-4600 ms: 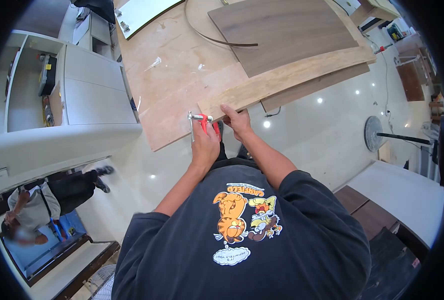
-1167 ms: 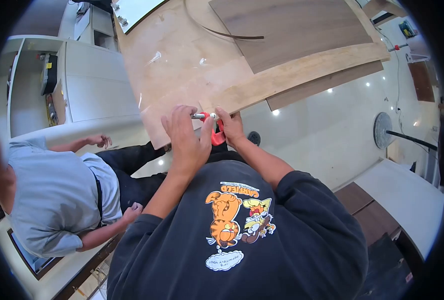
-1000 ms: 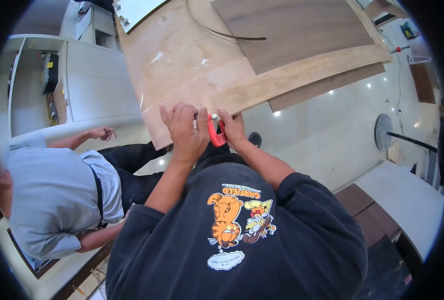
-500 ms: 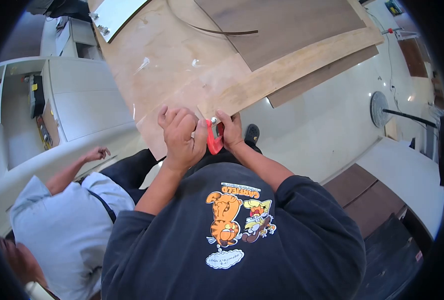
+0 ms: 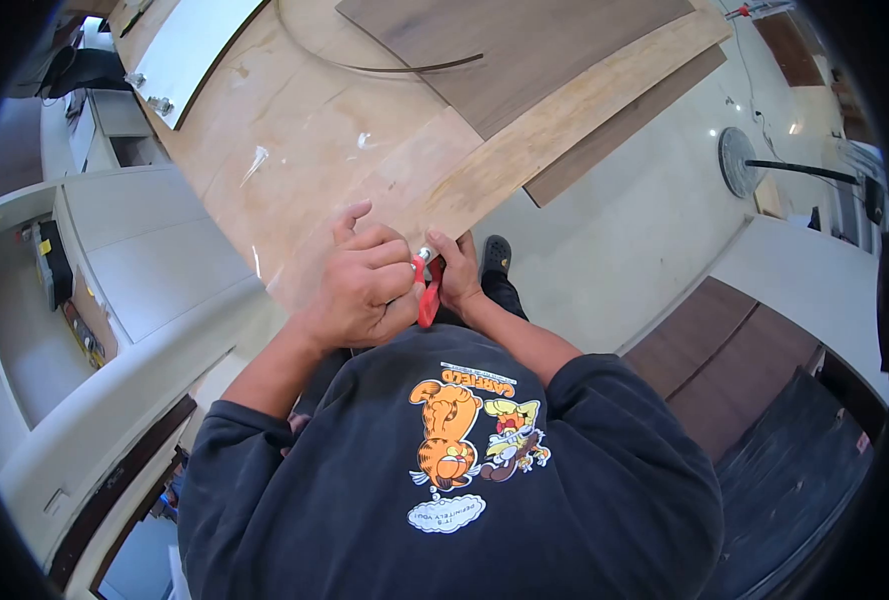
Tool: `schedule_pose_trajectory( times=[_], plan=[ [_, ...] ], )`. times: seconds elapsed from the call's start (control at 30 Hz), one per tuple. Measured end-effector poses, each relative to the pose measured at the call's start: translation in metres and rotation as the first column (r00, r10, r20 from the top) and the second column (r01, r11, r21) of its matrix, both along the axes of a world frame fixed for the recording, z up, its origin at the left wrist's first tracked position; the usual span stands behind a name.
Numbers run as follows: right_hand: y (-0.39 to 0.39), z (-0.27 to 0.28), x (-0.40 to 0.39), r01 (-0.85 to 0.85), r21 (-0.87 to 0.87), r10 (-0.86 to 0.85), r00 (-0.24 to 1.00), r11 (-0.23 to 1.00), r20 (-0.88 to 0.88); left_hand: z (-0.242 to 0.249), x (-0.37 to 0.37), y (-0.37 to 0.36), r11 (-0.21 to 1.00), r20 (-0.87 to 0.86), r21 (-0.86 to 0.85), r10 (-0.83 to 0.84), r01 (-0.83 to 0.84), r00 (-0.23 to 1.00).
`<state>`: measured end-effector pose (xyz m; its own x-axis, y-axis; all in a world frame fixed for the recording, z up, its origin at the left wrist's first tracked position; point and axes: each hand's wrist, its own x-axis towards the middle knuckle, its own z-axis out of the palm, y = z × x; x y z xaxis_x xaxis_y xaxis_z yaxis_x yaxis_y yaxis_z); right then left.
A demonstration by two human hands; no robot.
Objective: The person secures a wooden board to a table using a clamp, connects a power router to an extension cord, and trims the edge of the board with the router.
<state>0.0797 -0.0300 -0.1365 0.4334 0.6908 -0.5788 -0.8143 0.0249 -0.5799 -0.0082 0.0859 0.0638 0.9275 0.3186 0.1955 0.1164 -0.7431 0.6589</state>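
A red clamp [image 5: 429,302] sits at the near end of a long light wooden strip [image 5: 565,125], its metal screw end against the wood. My left hand [image 5: 370,285] is closed round part of the clamp on its left side, with the index finger raised. On the right, my right hand [image 5: 455,268] is closed at the strip's end beside the clamp, the thumb on top; what its fingers hold underneath is hidden. Beneath the strip a brown board [image 5: 630,125] sticks out on its right side.
The worktable [image 5: 305,110] carries a large brown panel [image 5: 525,50], a thin curved strip [image 5: 395,70] and a white panel with hinges [image 5: 200,55]. White cabinets [image 5: 145,240] stand left. A round-based stand [image 5: 738,162] and brown panels [image 5: 715,345] are right.
The view has shifted, and the person at the lower left is out of sight. My left hand has turned about the clamp; my right hand stays at the strip's end.
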Motion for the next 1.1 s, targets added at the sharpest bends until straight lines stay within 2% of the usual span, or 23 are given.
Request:
schedule_pose_trajectory(
  times=[0.27,0.4,0.5,0.6,0.7,0.77,0.8,0.83,0.9,1.0,1.07,1.1],
  plan=[
    [0.005,0.008,-0.003,0.080,0.039,-0.077,0.995,0.996,-0.068,0.005,0.011,0.026,0.955,-0.011,-0.037,-0.295,0.295,0.955],
    [0.005,0.009,-0.002,0.069,0.059,-0.063,0.994,0.996,-0.092,0.006,0.017,0.033,0.908,-0.003,-0.089,-0.411,0.409,0.912],
    [0.005,0.004,-0.004,0.072,0.046,-0.067,0.992,0.996,-0.108,0.005,0.021,0.036,0.880,0.017,-0.122,-0.460,0.459,0.888],
    [0.003,-0.001,-0.006,0.071,0.040,-0.066,0.991,0.997,-0.118,0.008,0.017,0.041,0.869,-0.048,-0.107,-0.490,0.484,0.870],
    [0.004,0.004,-0.004,0.057,0.041,-0.052,0.994,0.998,-0.101,0.025,0.010,0.032,0.964,0.019,-0.023,-0.264,0.264,0.964],
    [0.005,0.011,-0.003,0.055,0.008,-0.054,0.995,0.998,-0.088,0.019,-0.008,0.023,0.981,0.162,-0.191,0.044,-0.012,0.986],
    [0.001,0.006,-0.002,0.006,0.000,-0.006,0.999,1.000,-0.054,0.010,-0.020,0.017,0.946,0.211,-0.291,0.206,-0.139,0.956],
    [-0.002,-0.003,0.000,-0.048,-0.009,0.048,0.999,0.999,-0.018,-0.005,-0.034,0.007,0.870,0.188,-0.460,0.291,-0.177,0.938],
    [-0.004,-0.001,0.006,-0.141,-0.064,0.142,0.990,0.988,0.011,-0.045,-0.060,-0.015,0.636,0.108,-0.738,0.441,-0.225,0.891],
    [-0.004,0.023,0.016,-0.246,-0.199,0.252,0.968,0.949,0.005,-0.064,-0.074,-0.045,0.366,-0.247,-0.868,0.268,-0.335,0.931],
    [-0.006,0.030,0.022,-0.304,-0.274,0.322,0.946,0.912,0.024,-0.074,-0.073,-0.051,0.209,-0.231,-0.940,0.199,-0.271,0.952],
    [-0.008,0.027,0.030,-0.408,-0.381,0.450,0.893,0.830,0.024,-0.079,-0.072,-0.052,0.128,-0.215,-0.963,0.163,-0.237,0.963]
  ],
)
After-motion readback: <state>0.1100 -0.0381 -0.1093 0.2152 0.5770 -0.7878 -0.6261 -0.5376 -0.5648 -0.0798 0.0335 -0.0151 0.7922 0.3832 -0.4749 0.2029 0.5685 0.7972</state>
